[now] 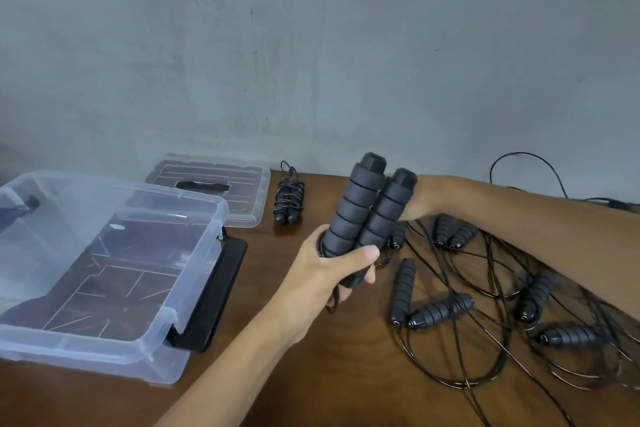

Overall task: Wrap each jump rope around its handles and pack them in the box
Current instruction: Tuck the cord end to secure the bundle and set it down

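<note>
The pair of foam handles (363, 215) stood upright mid-table, thin black cord coiled round them. The left hand (332, 274) gripped their base; the right hand (420, 199) sat behind them, its grip hidden. Any slack could let the coils slip. The clear box (194, 291) waited left.

Dark grey ribbed foam handles (367, 215), thin glossy black cords (485, 288). Clear box (194, 305) with black latch (211, 295). Brown wood-grain counter (346, 374), mottled, seemingly grey wall (311, 45).

Two bare forearms reach in; left hand (325, 274) ringless; no sleeves, no watch.
</note>
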The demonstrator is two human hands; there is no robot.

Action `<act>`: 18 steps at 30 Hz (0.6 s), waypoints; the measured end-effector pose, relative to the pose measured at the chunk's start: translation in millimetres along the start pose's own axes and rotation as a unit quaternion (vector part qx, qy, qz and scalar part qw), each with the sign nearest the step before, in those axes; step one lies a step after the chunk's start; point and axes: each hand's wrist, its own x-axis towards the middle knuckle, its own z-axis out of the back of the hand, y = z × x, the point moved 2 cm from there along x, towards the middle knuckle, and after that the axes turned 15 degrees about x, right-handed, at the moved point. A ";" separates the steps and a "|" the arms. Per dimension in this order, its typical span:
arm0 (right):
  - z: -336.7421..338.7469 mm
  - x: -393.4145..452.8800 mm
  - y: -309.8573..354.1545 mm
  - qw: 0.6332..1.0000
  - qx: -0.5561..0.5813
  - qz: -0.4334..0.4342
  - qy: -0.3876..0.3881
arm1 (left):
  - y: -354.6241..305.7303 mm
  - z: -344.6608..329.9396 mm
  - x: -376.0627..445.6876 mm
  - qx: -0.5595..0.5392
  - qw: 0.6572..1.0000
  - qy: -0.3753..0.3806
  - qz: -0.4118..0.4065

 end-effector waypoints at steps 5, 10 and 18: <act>-40.1 -7.7 19.3 0.989 0.115 0.097 -0.001 | 5.1 13.0 11.8 -0.150 0.985 -0.088 -0.012; -51.1 -6.6 9.0 0.983 0.152 0.106 -0.016 | 2.3 16.5 16.3 -0.240 0.964 -0.112 0.023; -35.2 -22.2 -4.9 0.991 0.101 0.050 -0.077 | 22.2 16.1 34.8 -0.240 0.951 -0.176 0.081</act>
